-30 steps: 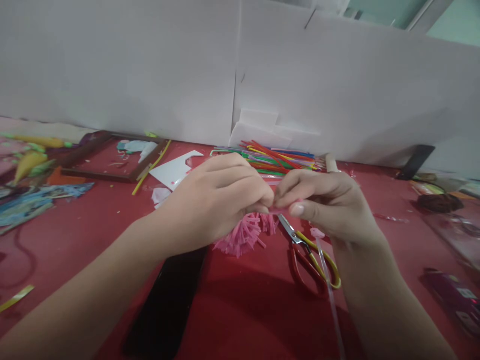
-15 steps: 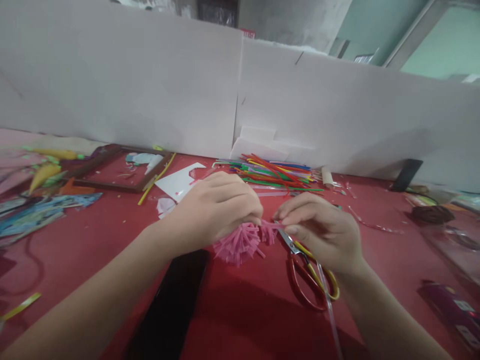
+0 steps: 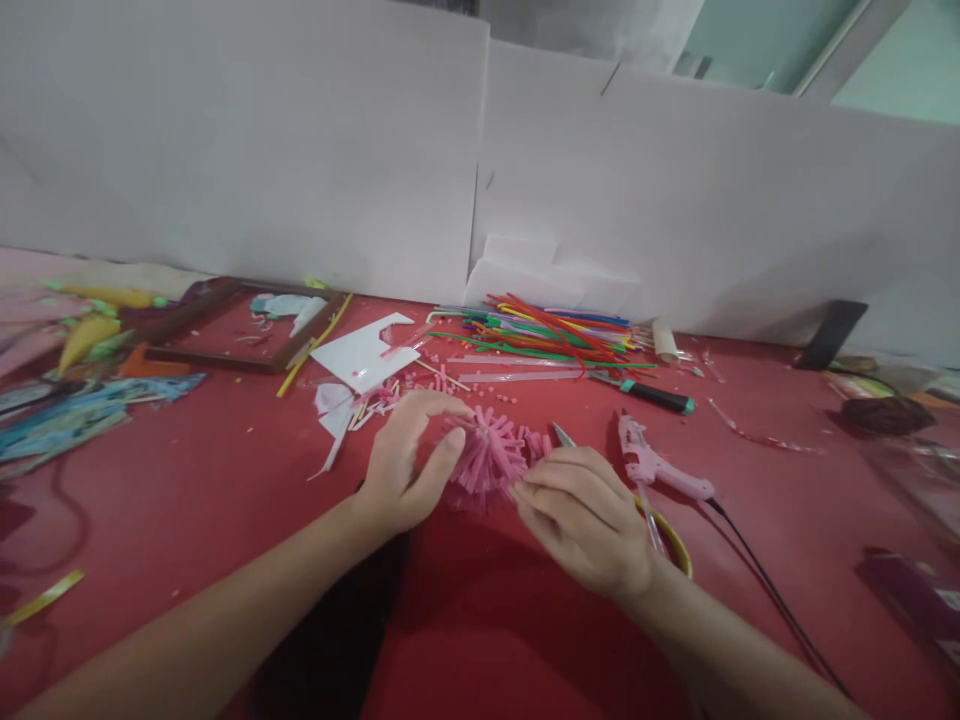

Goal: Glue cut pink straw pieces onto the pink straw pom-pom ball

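Observation:
A pink pom-pom (image 3: 486,455) of many thin strips lies in front of me, fringe spread outward. My left hand (image 3: 412,460) curves at its upper left side, thumb and fingers apart, the tips at the strips. My right hand (image 3: 581,510) is closed in a pinch at the pom-pom's lower right edge; the exact contact is partly hidden by the fingers. Beyond that hand a short piece of pink fringe (image 3: 536,443) shows. Scissors lie under my right hand, only a blade tip (image 3: 562,435) and a yellow handle loop (image 3: 675,540) showing.
A pink glue gun (image 3: 660,468) with a black cord lies at right, near a utility knife (image 3: 656,395). Coloured pipe cleaners (image 3: 555,335) lie at the back before white boards (image 3: 300,150). A brown frame (image 3: 217,360) and cut white card (image 3: 364,355) are left. A dark flat object (image 3: 322,640) lies below.
My left hand has come off the pom-pom's top to its left side and its fingers have spread. My right hand has moved left from the pink fringe piece to the pom-pom's edge.

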A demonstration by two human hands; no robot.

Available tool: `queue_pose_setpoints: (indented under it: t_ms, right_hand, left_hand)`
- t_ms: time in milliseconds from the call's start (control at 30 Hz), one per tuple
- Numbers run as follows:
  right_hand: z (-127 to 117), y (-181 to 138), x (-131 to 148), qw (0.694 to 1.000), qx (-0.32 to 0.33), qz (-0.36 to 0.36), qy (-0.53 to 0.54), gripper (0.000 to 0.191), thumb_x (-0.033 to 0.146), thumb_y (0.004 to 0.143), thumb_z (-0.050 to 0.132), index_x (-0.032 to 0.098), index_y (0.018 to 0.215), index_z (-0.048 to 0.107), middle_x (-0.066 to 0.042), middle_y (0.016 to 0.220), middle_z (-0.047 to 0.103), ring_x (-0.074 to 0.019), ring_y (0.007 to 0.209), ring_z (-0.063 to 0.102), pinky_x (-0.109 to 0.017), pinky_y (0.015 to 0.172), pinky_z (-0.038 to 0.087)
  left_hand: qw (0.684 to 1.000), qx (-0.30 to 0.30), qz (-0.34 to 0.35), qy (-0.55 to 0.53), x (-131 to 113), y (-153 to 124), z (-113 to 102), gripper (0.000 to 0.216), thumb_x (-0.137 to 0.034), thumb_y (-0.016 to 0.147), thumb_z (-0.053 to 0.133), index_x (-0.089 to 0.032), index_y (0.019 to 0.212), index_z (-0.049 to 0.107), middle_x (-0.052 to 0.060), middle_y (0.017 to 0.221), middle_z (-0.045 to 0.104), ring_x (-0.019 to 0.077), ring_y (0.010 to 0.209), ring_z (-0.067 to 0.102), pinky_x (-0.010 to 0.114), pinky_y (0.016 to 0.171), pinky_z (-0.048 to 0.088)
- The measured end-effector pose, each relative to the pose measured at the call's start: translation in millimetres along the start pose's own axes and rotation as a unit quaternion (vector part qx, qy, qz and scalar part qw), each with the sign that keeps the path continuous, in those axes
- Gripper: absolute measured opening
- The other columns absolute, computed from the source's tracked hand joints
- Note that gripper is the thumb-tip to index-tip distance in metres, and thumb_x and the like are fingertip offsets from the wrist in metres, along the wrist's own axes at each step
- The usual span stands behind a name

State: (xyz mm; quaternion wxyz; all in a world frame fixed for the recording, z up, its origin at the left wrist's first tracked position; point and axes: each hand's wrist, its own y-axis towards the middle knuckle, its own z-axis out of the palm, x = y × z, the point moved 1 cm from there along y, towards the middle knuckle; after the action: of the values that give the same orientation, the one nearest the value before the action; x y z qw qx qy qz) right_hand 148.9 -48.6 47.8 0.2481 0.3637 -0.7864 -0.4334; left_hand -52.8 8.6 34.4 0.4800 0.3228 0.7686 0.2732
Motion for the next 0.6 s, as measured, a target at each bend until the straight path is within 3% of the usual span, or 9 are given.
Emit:
queue_pose_setpoints:
  t_ms: [167, 600]
  right_hand:
    - [4.2, -5.4, -1.6, 1.0, 0.02, 0.007, 0.015, 0.012, 0.006, 0.083, 0.07, 0.017, 0.088, 0.069, -0.003, 0.082, 0.074, -0.0172, 0.082, 0.066, -0.033, 0.076, 0.061]
    - [10.2, -10.7, -6.3, 0.999, 0.032, -0.004, 0.011, 0.016, 0.004, 0.084, 0.066, 0.015, 0.094, 0.072, -0.004, 0.09, 0.076, -0.0183, 0.091, 0.068, -0.034, 0.083, 0.058]
  left_hand:
    - [0.997, 0.014, 0.08, 0.015, -2.1, -2.0, 1.9, 0.025, -0.018, 0.087, 0.056, -0.018, 0.113, 0.055, 0.01, 0.107, 0.064, 0.0228, 0.103, 0.06, 0.041, 0.093, 0.048]
    - [0.997, 0.013, 0.071, 0.01, 0.2, -4.1, 6.5, 0.021, -0.017, 0.087, 0.057, -0.02, 0.108, 0.056, 0.007, 0.098, 0.065, 0.0205, 0.094, 0.061, 0.04, 0.086, 0.05]
